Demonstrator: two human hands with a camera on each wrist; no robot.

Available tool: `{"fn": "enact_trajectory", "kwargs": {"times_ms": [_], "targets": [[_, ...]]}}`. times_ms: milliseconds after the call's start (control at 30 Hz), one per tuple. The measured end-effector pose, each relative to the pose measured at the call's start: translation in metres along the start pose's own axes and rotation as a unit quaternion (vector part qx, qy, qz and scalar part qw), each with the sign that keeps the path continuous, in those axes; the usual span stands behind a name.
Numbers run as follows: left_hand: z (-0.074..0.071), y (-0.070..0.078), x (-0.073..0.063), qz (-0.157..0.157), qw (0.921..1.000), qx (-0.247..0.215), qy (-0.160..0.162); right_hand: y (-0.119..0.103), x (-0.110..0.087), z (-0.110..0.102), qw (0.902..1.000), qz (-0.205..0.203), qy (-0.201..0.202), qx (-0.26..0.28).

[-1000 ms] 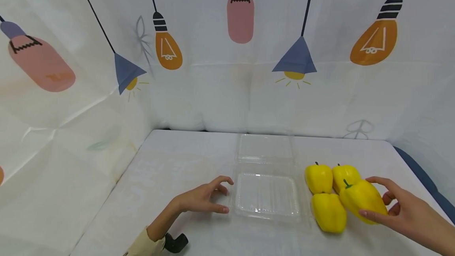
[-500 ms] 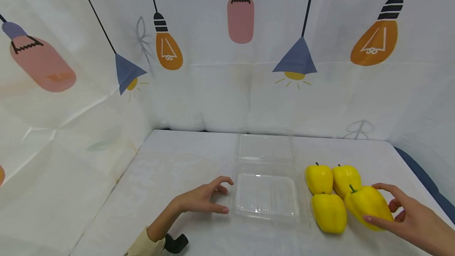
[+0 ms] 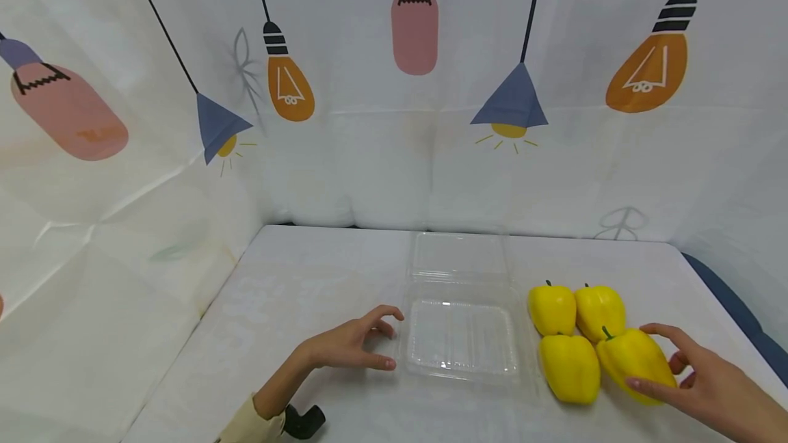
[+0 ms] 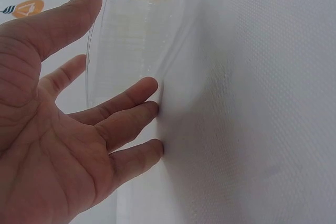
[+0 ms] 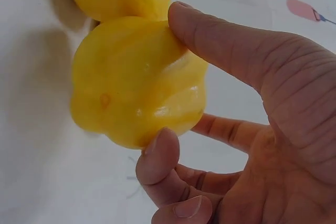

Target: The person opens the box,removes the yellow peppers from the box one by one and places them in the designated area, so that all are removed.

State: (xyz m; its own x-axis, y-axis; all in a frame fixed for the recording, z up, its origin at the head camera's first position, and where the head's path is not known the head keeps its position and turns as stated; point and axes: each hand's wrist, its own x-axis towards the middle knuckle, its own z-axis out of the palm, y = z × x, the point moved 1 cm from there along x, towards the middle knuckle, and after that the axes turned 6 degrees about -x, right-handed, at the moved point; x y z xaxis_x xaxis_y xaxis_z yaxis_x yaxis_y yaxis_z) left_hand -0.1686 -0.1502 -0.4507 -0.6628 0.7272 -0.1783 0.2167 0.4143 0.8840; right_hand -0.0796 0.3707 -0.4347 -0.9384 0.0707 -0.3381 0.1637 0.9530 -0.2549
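Observation:
My right hand (image 3: 708, 374) grips a yellow bell pepper (image 3: 634, 364) with a green stem, thumb on one side and fingers on the other. In the right wrist view the pepper's lobed bottom (image 5: 126, 87) faces the camera. Three more yellow bell peppers are grouped beside it: one at the near left (image 3: 569, 369), one at the far left (image 3: 552, 310) and one behind it (image 3: 600, 312). To their left lies a clear plastic clamshell box (image 3: 462, 339), its lid (image 3: 458, 255) folded back. My left hand (image 3: 353, 340), fingers loosely bent and holding nothing, is at the box's left side.
Everything lies on a white-covered table (image 3: 320, 265). A white curtain (image 3: 369, 156) printed with lamps hangs behind it and along the left. Near my left cuff is a black object (image 3: 304, 422).
The gripped pepper has come down and toward the near side, and now sits right beside the near-left pepper. The left hand and the box have stayed where they were.

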Motion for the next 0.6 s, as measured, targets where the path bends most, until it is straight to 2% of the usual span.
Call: {"fn": "enact_trajectory", "kwargs": {"times_ms": [600], "targets": [[0.0012, 0.0007, -0.0006, -0.003, 0.9999, 0.011, 0.006, -0.0076, -0.0034, 0.0056, 0.9987, 0.011, -0.049, 0.003]]}}
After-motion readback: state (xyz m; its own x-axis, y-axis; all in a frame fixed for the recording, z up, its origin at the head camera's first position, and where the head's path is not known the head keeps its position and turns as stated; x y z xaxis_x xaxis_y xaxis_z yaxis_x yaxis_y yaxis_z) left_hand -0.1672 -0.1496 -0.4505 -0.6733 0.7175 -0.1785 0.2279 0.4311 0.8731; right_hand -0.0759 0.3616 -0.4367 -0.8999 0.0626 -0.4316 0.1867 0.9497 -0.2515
